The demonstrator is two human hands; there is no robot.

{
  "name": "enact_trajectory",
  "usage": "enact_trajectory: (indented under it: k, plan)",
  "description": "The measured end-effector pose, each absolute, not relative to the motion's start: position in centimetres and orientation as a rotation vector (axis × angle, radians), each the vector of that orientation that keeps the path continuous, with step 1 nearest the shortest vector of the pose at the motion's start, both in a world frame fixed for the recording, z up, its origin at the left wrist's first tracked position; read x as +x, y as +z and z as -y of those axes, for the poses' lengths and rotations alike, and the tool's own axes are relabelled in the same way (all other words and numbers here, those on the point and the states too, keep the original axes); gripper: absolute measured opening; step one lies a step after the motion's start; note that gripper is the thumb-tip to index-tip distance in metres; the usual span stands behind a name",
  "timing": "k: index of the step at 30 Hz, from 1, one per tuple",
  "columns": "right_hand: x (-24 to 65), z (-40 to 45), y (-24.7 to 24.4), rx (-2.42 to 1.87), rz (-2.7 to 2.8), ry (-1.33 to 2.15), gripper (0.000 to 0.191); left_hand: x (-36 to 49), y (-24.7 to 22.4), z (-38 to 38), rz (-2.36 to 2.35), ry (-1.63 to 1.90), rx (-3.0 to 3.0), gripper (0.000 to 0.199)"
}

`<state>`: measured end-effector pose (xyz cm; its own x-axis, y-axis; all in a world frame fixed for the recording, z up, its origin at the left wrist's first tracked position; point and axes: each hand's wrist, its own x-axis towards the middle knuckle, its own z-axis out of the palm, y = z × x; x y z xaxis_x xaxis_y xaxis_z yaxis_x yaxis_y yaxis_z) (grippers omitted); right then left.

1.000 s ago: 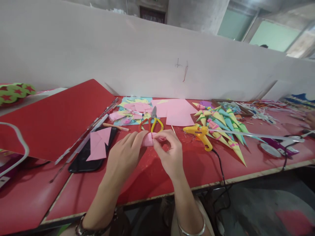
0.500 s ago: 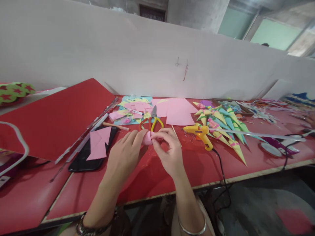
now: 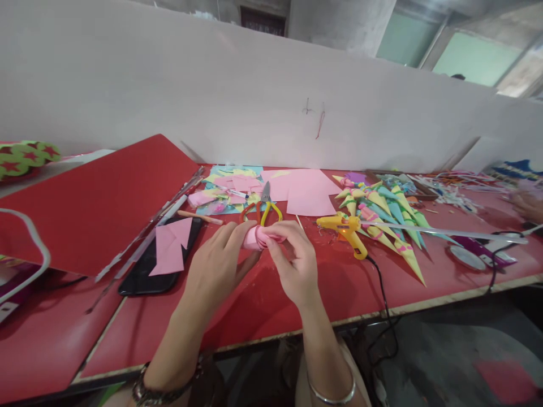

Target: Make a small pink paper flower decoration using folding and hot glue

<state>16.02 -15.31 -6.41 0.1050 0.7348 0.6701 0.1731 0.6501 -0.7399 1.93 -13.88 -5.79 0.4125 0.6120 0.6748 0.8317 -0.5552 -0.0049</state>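
Observation:
A small roll of pink craft foam or paper (image 3: pixel 253 239) is held between both hands above the red table (image 3: pixel 271 305). My left hand (image 3: pixel 218 260) is closed round its left end, the thumb below. At its right end, a darker pink band shows where the fingertips of my right hand (image 3: pixel 294 257) pinch it. Just behind the roll lie pliers (image 3: pixel 266 198) with one red and one yellow handle. To the right, a yellow glue gun (image 3: pixel 345 229) with a long clear glue stick rests on its side.
Yellow, blue and pink cones (image 3: pixel 388 209) are heaped at the right. Pink sheets (image 3: pixel 311 192) and scraps (image 3: pixel 237 183) lie at the back. A pink cut piece (image 3: pixel 169 249) sits on a black phone (image 3: pixel 144 280). Another person's blurred hand (image 3: pixel 526 200) is at the far right.
The pink roll has turned and tilted slightly between my hands, showing more of the darker band. My right fingers have shifted round its end. The other person's hand has moved further into view.

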Motion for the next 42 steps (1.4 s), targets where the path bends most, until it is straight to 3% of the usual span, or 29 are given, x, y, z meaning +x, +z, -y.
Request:
enact_trajectory:
  k: [21,37,42]
  plan:
    - [16.1,15.6,-6.3,-0.815,1.504,0.526,0.016,1.8,-6.3,13.5,1.219,-0.962,-2.335,0.030]
    - [15.4,15.7,-6.7,-0.741,1.448,0.664,0.054,2.0,-6.2,13.8,1.228,-1.285,-2.518,0.055]
    - [15.3,15.5,-6.9,-0.819,1.540,0.607,0.040,2.3,-6.7,14.0,1.264,-1.340,-2.693,0.063]
